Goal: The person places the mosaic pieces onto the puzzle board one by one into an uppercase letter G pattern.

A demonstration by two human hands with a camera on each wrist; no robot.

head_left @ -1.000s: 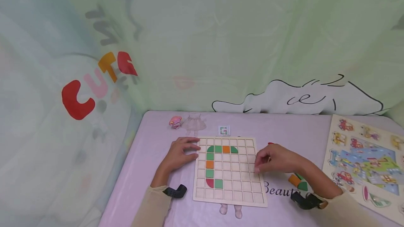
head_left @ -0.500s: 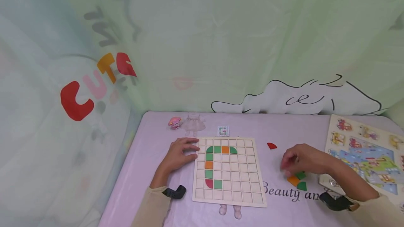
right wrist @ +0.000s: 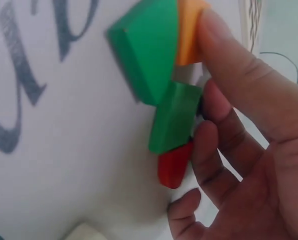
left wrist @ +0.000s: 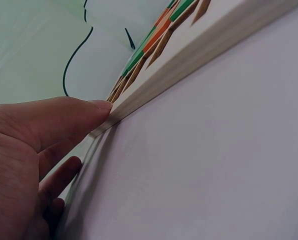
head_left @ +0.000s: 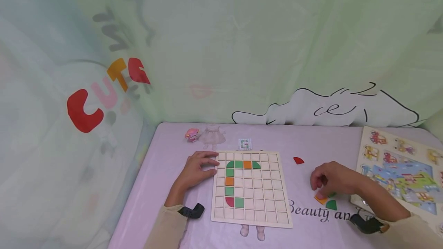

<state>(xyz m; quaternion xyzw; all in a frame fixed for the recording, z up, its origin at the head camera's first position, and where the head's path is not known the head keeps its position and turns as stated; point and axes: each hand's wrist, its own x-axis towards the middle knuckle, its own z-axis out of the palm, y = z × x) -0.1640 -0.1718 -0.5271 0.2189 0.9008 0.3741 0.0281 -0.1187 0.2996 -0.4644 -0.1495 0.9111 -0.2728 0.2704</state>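
A pale wooden grid board (head_left: 266,193) lies on the table, with green, orange and red tiles set along its upper and left cells. My left hand (head_left: 198,170) rests at the board's left edge, fingers extended; in the left wrist view, the thumb touches the corner. To the right of the board, my right hand (head_left: 335,180) pinches an orange block (right wrist: 188,37), its thumb on the near side and the index fingertip hidden. A green quarter-round block (right wrist: 146,45) sits beside it, with a green block (right wrist: 176,117) and a red block (right wrist: 174,167) close by.
A red quarter-round piece (head_left: 298,160) lies behind the right hand. Small pattern card (head_left: 245,144) and pink figure (head_left: 192,135) sit beyond the board. At far right is a picture puzzle board (head_left: 380,145) with a colourful sheet on it. A curtain (head_left: 221,49) hangs behind the table.
My right hand has left the board's right edge and moved right to the loose blocks, where it has taken the orange one between thumb and finger. The left hand stays at the board.
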